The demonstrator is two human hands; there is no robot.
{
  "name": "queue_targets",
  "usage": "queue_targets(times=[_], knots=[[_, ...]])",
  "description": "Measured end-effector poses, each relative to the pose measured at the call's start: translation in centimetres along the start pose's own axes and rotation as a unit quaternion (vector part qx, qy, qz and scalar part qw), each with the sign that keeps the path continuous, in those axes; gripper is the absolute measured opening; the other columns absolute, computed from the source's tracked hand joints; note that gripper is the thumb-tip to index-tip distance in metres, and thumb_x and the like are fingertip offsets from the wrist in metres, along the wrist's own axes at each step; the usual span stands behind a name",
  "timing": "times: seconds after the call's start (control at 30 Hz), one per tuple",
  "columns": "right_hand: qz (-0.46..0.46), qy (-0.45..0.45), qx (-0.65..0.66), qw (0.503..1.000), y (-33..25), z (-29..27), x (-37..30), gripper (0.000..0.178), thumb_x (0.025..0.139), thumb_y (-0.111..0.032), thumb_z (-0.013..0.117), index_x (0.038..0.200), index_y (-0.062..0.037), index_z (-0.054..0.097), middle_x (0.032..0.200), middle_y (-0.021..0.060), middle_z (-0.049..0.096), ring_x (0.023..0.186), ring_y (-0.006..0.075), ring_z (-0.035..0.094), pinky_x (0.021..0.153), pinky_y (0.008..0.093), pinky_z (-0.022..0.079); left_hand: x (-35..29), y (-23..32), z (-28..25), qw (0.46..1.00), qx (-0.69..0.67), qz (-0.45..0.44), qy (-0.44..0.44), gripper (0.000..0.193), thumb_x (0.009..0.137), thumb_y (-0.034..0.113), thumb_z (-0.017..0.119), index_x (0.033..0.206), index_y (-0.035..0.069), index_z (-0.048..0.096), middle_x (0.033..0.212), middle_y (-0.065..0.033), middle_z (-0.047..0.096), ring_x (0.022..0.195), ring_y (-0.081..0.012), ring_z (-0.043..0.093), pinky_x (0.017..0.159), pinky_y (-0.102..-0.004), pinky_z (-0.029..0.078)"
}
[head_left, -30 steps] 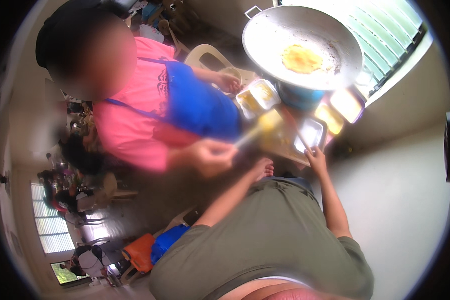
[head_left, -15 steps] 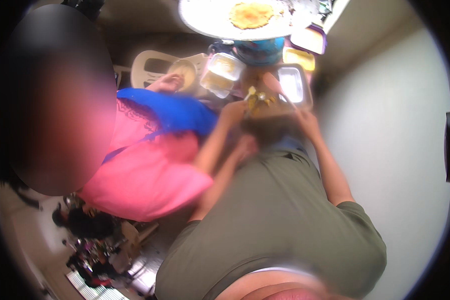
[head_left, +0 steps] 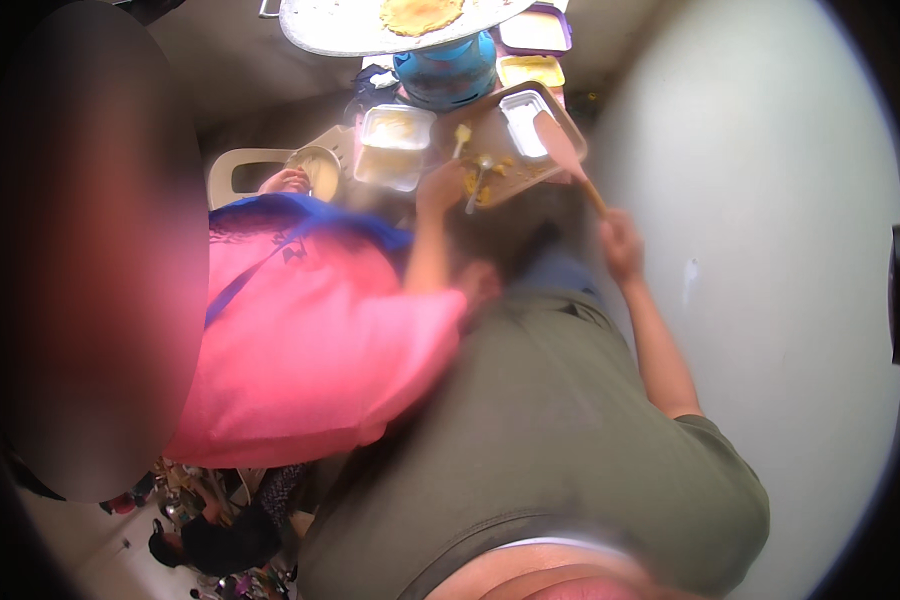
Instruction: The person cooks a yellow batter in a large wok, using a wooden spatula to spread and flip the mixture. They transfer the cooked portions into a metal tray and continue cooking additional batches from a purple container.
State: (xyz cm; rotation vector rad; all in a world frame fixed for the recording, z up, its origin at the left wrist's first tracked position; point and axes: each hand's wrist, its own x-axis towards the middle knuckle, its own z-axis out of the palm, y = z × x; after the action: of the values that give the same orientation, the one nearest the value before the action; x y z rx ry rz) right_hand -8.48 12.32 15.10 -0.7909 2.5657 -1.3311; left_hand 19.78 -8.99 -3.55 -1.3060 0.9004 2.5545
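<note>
My right hand [head_left: 622, 245] is closed round the wooden handle of a spatula with a flat pink blade [head_left: 560, 145]. The blade is raised over the right side of a brown tray [head_left: 482, 115], in front of a white plastic tub [head_left: 517, 118] there. My left hand [head_left: 482, 283] is low at my waist, beside a co-worker's pink sleeve; its fingers are blurred. The co-worker's nearer hand [head_left: 440, 188] is at the tray's left edge, by a small yellow-tipped utensil [head_left: 462, 138]. Yellow scraps and a spoon [head_left: 477, 185] lie in the tray.
Beyond the tray, a large round griddle [head_left: 320, 35] carrying a golden flatbread [head_left: 420, 14] sits above a blue base [head_left: 445, 72]. The co-worker's other hand [head_left: 286, 181] is at a bowl [head_left: 320, 170]. Food containers [head_left: 395, 150] stand left of the tray; a wall [head_left: 760, 250] is at right.
My right hand has drawn back toward me, and the spatula blade has lifted from the tray. The view has shifted, and the co-worker's sleeve now covers my left forearm.
</note>
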Motion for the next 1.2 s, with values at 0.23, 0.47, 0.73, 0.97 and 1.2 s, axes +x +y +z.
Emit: queue_targets(times=[0.23, 0.47, 0.73, 0.97, 1.2], knots=[[-0.001, -0.014, -0.015, 1.0, -0.1, -0.4, 0.7, 0.03, 0.097, -0.026, 0.065, 0.12, -0.0082, 0.059, 0.068, 0.0125, 0.061, 0.061, 0.0294, 0.063, 0.06, 0.0419, 0.049, 0.8, 0.6, -1.5, 1.0, 0.007, 0.015, -0.019, 0.02, 0.106, 0.025, 0.059, 0.121, 0.011, 0.057, 0.106, -0.0112, 0.063, 0.093, -0.0233, 0.065, 0.083, -0.0379, 0.059], [0.118, -0.117, -0.023, 0.986, 3.3, 4.5, 2.7, 0.025, 0.09, -0.025, 0.071, 0.106, -0.005, 0.071, 0.084, 0.0173, 0.073, 0.08, 0.0316, 0.074, 0.074, 0.0412, 0.055, 2.3, -1.1, -2.0, 0.999, -0.02, 0.034, -0.022, 0.02, 0.106, 0.024, 0.059, 0.121, 0.011, 0.057, 0.106, -0.0112, 0.063, 0.095, -0.0255, 0.065, 0.085, -0.0401, 0.059], [0.078, -0.182, 0.01, 0.98, 3.6, 9.0, 7.7, 0.031, 0.091, -0.031, 0.076, 0.103, -0.0016, 0.076, 0.091, 0.0198, 0.075, 0.087, 0.0323, 0.075, 0.08, 0.0427, 0.055, 0.8, -1.8, -0.2, 0.995, -0.076, 0.068, 0.007, 0.021, 0.107, 0.025, 0.059, 0.123, 0.012, 0.057, 0.105, -0.0116, 0.065, 0.091, -0.0265, 0.067, 0.084, -0.0426, 0.06], [0.044, -0.276, -0.071, 0.958, 7.1, 7.1, 11.2, 0.037, 0.093, -0.039, 0.075, 0.105, -0.0044, 0.076, 0.086, 0.0216, 0.073, 0.082, 0.0376, 0.072, 0.076, 0.0452, 0.054, 0.4, -0.4, 4.5, 0.983, -0.128, 0.121, 0.051, 0.022, 0.106, 0.027, 0.06, 0.122, 0.012, 0.058, 0.105, -0.0104, 0.066, 0.092, -0.0253, 0.068, 0.084, -0.0428, 0.059], [-0.038, -0.294, -0.075, 0.952, 9.5, 4.2, 13.2, 0.027, 0.093, -0.038, 0.074, 0.107, -0.0162, 0.08, 0.092, 0.0168, 0.075, 0.088, 0.0377, 0.073, 0.078, 0.048, 0.055, 1.3, 4.0, 14.2, 0.982, 0.1, 0.141, 0.08, 0.033, 0.1, 0.03, 0.073, 0.122, 0.01, 0.061, 0.097, -0.0063, 0.07, 0.077, -0.0152, 0.065, 0.07, -0.0289, 0.054]])
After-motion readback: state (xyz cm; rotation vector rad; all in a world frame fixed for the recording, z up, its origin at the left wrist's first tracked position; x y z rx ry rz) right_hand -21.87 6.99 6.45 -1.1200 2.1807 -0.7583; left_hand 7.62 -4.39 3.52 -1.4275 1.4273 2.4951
